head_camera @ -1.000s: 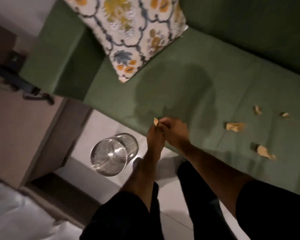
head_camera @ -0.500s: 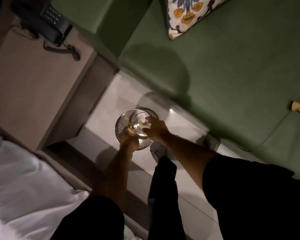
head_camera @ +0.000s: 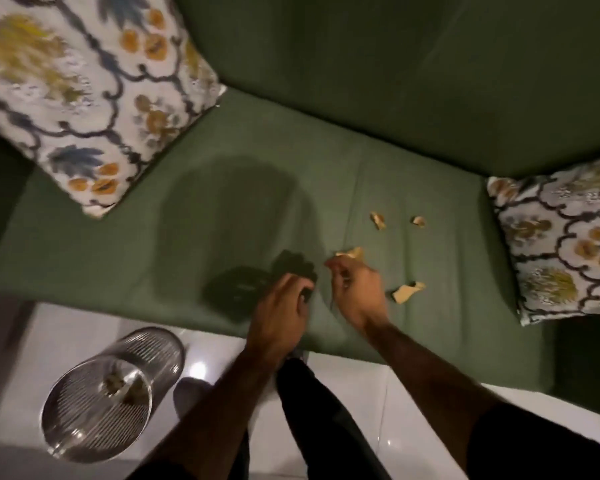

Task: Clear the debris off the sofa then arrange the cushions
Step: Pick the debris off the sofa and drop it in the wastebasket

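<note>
Debris-clearing step — my right hand (head_camera: 355, 289) pinches a paper scrap (head_camera: 352, 253) on the green sofa (head_camera: 222, 209), left hand (head_camera: 284, 303) loosely curled and empty; next, carry it to the bin (head_camera: 108, 393) — three scraps remain.

The sofa (head_camera: 257, 174) is showing plain green. Both cushions (head_camera: 80, 88) (head_camera: 561, 244) are displaying white covers with dark lattice, yellow and orange motifs. Scraps (head_camera: 407, 292) are appearing tan.

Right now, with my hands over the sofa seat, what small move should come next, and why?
Probably close the right hand on the paper scrap at its fingertips and lift it; three more scraps lie beyond, and the bin waits on the floor.
</note>
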The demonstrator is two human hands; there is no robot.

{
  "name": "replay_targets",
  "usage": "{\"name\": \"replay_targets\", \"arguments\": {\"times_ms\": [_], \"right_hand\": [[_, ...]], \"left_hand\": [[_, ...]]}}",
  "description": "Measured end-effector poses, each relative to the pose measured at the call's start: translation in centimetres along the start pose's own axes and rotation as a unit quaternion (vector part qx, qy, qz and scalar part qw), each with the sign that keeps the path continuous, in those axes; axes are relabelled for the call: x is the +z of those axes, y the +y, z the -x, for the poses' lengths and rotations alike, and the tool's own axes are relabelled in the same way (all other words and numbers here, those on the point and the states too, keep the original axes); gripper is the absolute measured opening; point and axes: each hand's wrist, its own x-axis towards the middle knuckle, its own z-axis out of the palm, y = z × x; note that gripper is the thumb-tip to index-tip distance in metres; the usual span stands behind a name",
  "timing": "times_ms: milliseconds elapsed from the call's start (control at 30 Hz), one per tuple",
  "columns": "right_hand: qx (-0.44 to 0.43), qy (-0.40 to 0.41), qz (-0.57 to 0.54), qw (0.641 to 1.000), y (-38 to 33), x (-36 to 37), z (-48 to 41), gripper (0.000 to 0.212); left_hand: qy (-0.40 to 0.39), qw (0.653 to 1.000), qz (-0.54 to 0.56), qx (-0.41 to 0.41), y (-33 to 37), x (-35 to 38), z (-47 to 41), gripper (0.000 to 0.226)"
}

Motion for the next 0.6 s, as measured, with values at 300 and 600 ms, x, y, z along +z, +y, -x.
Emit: {"name": "replay_targets", "arguments": {"times_ms": [300, 600], "right_hand": [[0.081, -0.039, 0.052, 0.995, 6.8, -2.6, -11.3, 0.052], [0.038, -0.041, 0.01, 0.998, 5.5, -0.7, -9.3, 0.026]], "left_hand": [[-0.094, 0.955, -0.282, 0.016, 4.2, 9.5, -10.8, 0.065], [-0.123, 0.976, -0.146, -0.101, 4.6, 8.3, -9.8, 0.031]]}}
